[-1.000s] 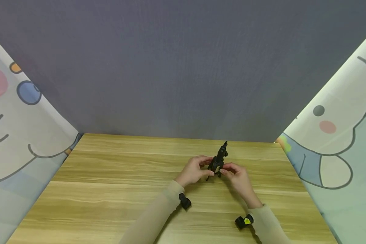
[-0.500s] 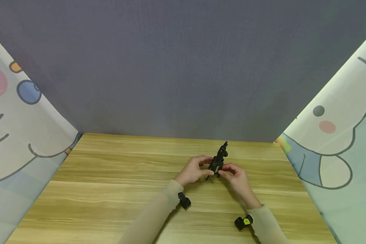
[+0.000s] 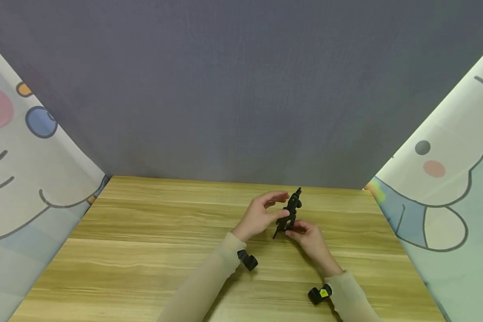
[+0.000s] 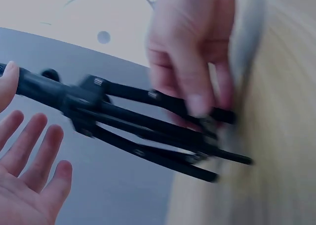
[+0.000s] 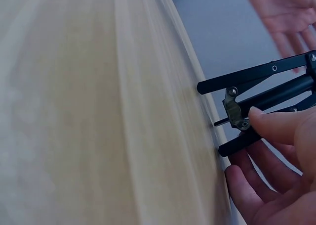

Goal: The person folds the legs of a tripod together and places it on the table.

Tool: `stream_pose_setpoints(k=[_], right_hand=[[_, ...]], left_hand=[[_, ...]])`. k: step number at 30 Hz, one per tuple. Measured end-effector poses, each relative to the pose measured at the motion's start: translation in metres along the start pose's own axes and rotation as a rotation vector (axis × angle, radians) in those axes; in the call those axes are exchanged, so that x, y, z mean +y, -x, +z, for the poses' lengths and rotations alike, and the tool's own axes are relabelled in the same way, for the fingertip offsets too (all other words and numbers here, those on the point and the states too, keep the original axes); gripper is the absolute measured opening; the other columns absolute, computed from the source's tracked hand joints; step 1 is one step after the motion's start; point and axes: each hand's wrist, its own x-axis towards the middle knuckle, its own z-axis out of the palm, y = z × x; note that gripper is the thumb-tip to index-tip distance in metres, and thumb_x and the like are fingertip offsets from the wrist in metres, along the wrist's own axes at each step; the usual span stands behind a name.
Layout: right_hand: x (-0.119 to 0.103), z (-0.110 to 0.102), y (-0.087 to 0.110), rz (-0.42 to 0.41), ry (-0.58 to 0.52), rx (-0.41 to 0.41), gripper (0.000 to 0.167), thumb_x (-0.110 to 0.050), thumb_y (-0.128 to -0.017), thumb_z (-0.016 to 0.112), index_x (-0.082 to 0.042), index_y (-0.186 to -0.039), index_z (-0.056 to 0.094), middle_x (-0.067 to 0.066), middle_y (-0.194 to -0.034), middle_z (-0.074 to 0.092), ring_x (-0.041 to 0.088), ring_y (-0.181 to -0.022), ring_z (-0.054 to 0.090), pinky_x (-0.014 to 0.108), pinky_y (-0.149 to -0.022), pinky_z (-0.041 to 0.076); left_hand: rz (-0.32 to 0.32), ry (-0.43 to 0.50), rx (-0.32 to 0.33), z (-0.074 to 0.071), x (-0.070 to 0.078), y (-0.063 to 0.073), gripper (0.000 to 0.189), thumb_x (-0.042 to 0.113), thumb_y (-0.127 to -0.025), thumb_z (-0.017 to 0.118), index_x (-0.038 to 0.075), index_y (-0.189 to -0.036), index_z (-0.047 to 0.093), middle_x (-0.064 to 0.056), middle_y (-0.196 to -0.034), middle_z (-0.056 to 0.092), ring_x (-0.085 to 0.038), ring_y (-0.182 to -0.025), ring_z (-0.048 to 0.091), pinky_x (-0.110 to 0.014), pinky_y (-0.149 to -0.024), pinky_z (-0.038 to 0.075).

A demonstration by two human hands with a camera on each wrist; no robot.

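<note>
A small black tripod with its legs partly spread is held between the hands over the far right part of the wooden table. My right hand pinches its lower end, with the thumb by a metal brace and a leg. Beside the upper part is my left hand; its thumb lies against the tripod, and its fingers are extended apart from it. In the left wrist view, the top of the tripod runs out of frame. Whether the leg tips touch the table cannot be told.
The wooden table runs back to a grey panel. Cartoon-printed sheets stand along both sides. Each wrist carries a small black camera over a beige sleeve.
My left hand has shifted from the tripod's legs up to its upper part, and its fingers have spread. My right hand has slid slightly lower, towards the leg ends.
</note>
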Motion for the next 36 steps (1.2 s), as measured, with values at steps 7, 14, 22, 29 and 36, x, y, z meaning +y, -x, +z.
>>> stream_pose_setpoints(k=[7, 14, 22, 29, 36], right_hand=[[-0.001, 0.001, 0.0, 0.024, 0.086, 0.002, 0.006, -0.006, -0.085, 0.079, -0.004, -0.088, 0.074, 0.003, -0.085, 0.071, 0.014, -0.079, 0.062, 0.027, -0.071, 0.049], [-0.004, 0.002, -0.001, 0.004, 0.188, 0.004, 0.01, -0.01, -0.084, 0.08, -0.006, -0.09, 0.074, 0.0, -0.079, 0.068, 0.016, -0.073, 0.058, 0.033, -0.065, 0.046], [-0.003, 0.006, -0.004, -0.002, 0.228, 0.028, 0.013, -0.007, -0.082, 0.082, -0.006, -0.094, 0.076, 0.003, -0.086, 0.072, 0.017, -0.079, 0.064, 0.034, -0.069, 0.05], [-0.004, 0.004, -0.002, 0.004, 0.192, 0.042, 0.007, -0.005, -0.082, 0.08, -0.009, -0.083, 0.075, -0.002, -0.077, 0.069, 0.015, -0.074, 0.062, 0.031, -0.068, 0.049], [-0.002, -0.001, -0.002, 0.018, 0.138, 0.049, 0.01, -0.005, -0.083, 0.08, -0.005, -0.093, 0.077, 0.005, -0.09, 0.073, 0.018, -0.085, 0.067, 0.031, -0.075, 0.054]], left_hand=[[0.055, 0.042, 0.001, 0.004, 0.026, -0.01, 0.043, 0.017, -0.094, 0.072, 0.017, -0.136, 0.062, 0.005, -0.13, 0.063, -0.011, -0.117, 0.058, -0.043, -0.106, 0.043], [0.071, 0.01, -0.037, 0.011, 0.034, -0.023, 0.045, 0.018, -0.094, 0.072, 0.019, -0.137, 0.061, 0.004, -0.131, 0.061, -0.008, -0.115, 0.057, -0.032, -0.101, 0.046], [0.087, 0.045, -0.045, 0.014, 0.033, -0.026, 0.041, 0.013, -0.095, 0.07, 0.014, -0.135, 0.063, -0.004, -0.124, 0.066, -0.009, -0.104, 0.064, -0.028, -0.092, 0.052], [0.049, 0.053, 0.024, 0.001, 0.036, -0.021, 0.04, 0.013, -0.092, 0.073, 0.017, -0.131, 0.066, 0.002, -0.122, 0.068, -0.013, -0.104, 0.066, -0.032, -0.092, 0.053], [0.011, 0.015, 0.103, -0.023, 0.034, -0.012, 0.041, 0.015, -0.09, 0.075, 0.017, -0.13, 0.069, 0.0, -0.123, 0.069, -0.015, -0.104, 0.067, -0.032, -0.089, 0.054]])
